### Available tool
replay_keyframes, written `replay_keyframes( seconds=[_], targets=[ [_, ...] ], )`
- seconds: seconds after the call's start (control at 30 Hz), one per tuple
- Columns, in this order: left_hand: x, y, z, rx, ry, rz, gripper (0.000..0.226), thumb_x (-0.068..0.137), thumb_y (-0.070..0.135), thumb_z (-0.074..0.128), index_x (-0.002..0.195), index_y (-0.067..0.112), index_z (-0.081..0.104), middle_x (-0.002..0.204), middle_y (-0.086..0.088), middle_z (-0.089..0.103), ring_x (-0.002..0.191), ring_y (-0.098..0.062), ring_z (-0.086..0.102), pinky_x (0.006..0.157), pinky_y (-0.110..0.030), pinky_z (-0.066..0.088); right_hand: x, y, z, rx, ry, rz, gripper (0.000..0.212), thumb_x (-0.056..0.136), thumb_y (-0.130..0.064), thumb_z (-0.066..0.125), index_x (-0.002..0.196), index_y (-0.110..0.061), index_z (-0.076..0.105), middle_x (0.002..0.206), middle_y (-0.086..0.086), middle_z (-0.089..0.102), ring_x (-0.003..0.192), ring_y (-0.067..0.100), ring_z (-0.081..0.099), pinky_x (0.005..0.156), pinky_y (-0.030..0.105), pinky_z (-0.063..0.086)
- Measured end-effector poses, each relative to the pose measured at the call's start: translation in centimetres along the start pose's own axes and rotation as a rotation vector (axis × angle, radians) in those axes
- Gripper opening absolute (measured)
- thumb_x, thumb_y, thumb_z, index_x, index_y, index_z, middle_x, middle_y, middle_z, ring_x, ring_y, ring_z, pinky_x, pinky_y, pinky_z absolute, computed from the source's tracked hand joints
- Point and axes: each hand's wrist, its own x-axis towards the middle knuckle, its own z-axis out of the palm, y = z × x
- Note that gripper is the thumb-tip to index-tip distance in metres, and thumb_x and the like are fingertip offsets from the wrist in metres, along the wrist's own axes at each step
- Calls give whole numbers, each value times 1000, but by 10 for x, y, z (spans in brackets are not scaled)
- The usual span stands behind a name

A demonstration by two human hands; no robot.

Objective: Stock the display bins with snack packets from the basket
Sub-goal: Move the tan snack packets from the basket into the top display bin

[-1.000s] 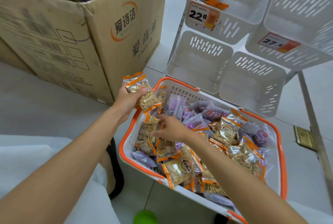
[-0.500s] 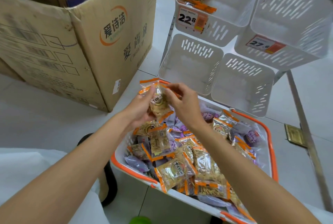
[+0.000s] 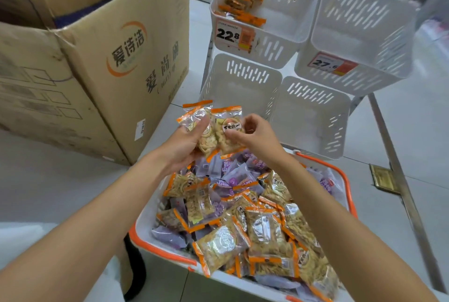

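Orange-edged snack packets are collecting in the person's hands above the far end of the basket (image 3: 158, 251). A second ago the left hand (image 3: 185, 144) was holding one packet at the basket's corner while the right hand (image 3: 258, 136) was reaching down among the heap. Now both hands are lifted and meeting, with two packets side by side between them. I read this as building a small batch of one kind before it goes into a bin, so nothing from this handful is stocked yet.

The left hand is gripping the first packet (image 3: 197, 119), thumb lying across its front and fingers curled behind. The right hand is pinching the second packet (image 3: 229, 129), the one with the round label, between thumb and fingertips. The two packets are touching, and the left hand may be bearing both.

The pair is hovering just in front of the lower left bin (image 3: 245, 75), which is showing no stock. The upper left bin (image 3: 275, 52) is already holding a few orange packets (image 3: 243, 6). Below the wrists, the basket is holding a heap of orange and purple packets.
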Motion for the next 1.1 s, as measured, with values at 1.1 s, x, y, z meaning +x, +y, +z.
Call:
replay_keyframes(
  seconds=[1.1],
  targets=[
    [280, 238, 29, 1432, 238, 609, 98, 78, 62, 70, 155, 27, 21, 166, 1, 4, 152, -23, 7, 122, -49, 15, 313, -86, -145, -140, 161, -232, 24, 82, -11, 78, 98, -27, 71, 98, 1, 73, 92, 12, 69, 77, 26, 56]
  ],
)
